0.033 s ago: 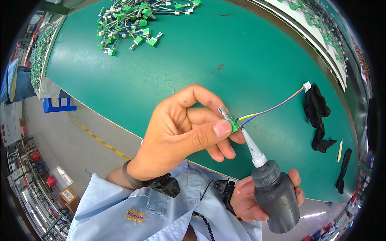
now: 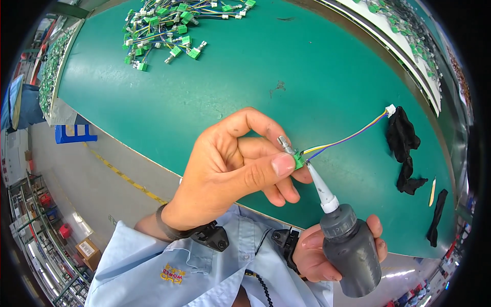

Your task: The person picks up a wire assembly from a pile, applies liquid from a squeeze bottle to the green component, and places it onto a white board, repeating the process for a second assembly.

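Note:
Between the thumb and fingers of my left hand (image 2: 230,163) is a small green potentiometer (image 2: 298,161) with a metal shaft pointing up. Yellow, white and blue wires (image 2: 348,137) run from it to the right and end in a white plug (image 2: 391,110) beside a black cloth. My right hand (image 2: 317,256) is wrapped round a dark grey squeeze bottle (image 2: 353,250), tilted up to the left. Its pale tapered nozzle (image 2: 321,187) has its tip at the wire side of the green body; whether they touch I cannot tell. My left fingers partly cover the potentiometer.
A heap of similar wired green parts (image 2: 163,25) lies at the far left of the green table (image 2: 230,87). Black cloth pieces (image 2: 403,135) and a thin wooden stick (image 2: 432,192) lie at the right. More green parts (image 2: 404,33) sit on a white ledge at the far right.

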Motion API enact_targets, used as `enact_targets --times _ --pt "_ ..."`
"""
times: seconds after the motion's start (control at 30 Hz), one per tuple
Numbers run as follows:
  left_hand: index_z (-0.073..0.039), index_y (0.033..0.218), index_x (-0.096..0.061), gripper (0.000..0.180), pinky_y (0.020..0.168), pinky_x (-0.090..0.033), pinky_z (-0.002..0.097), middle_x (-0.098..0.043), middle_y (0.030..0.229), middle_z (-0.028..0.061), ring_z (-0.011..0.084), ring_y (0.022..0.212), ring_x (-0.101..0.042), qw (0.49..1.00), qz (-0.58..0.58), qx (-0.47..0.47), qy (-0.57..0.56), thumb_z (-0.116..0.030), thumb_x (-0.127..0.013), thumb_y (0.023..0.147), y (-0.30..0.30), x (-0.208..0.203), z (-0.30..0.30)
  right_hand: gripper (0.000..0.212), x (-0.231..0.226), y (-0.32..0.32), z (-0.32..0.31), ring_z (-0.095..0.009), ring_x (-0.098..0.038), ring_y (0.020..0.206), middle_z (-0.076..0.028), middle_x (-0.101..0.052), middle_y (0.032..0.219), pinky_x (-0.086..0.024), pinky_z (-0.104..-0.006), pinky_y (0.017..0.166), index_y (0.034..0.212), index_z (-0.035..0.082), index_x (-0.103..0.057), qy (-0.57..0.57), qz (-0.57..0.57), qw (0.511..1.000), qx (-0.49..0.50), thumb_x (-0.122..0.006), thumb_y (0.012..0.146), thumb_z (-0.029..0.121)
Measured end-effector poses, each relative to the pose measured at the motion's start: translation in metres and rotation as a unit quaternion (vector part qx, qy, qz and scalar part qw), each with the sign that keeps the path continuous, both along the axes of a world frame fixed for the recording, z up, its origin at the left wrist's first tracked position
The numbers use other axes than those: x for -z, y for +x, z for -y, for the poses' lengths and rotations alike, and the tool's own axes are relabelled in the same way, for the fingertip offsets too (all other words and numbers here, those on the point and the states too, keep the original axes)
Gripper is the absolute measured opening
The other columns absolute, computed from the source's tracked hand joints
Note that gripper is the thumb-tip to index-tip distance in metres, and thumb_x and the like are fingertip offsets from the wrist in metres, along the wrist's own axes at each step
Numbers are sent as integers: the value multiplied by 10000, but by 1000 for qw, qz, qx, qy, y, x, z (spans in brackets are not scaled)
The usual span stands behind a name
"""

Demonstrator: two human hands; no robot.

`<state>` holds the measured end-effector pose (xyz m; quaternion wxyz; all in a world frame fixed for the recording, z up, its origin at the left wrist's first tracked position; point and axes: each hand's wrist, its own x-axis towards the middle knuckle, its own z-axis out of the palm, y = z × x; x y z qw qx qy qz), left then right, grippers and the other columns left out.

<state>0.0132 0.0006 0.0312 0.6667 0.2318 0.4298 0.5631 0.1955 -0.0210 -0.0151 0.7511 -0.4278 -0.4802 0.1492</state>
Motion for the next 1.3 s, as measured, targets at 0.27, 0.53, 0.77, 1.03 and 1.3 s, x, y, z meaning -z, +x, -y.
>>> enact_targets --times 0.27,0.53,0.77,1.03,1.3 --pt "-1 986 -403 214 445 -506 221 -632 816 215 191 608 -649 1000 6 1 5 -97 -551 864 -1 3 0 734 1 -5 -1 -173 -497 500 -352 -317 1238 -456 -250 688 1256 -108 -196 1 -2 1000 1 -434 880 476" --pt "-2 989 -403 214 443 -504 220 -632 815 217 192 610 -650 1000 2 2 3 -100 -548 865 -1 2 0 731 0 -5 -2 -173 -495 502 -351 -316 1238 -455 -252 689 1256 -109 -198 1 -4 1000 5 -428 883 475" --pt "3 987 -408 216 437 -502 224 -636 806 203 196 588 -649 1000 7 1 -8 -105 -548 864 -1 0 0 728 -1 -2 3 -174 -493 505 -350 -315 1239 -453 -253 691 1255 -111 -199 1 -6 1000 8 -423 885 474" --pt "7 983 -412 226 421 -482 219 -638 778 195 190 577 -645 1000 13 -1 -22 -127 -550 863 0 -2 1 724 -1 -3 -2 -174 -491 508 -349 -314 1239 -451 -255 692 1255 -112 -200 1 -8 1000 12 -417 888 473" --pt "11 988 -414 269 405 -460 212 -639 776 193 182 552 -634 999 33 13 -30 -165 -566 852 -1 -2 1 721 -1 -12 -4 -175 -489 511 -348 -313 1240 -449 -256 694 1254 -114 -201 0 -11 1000 15 -411 890 471"
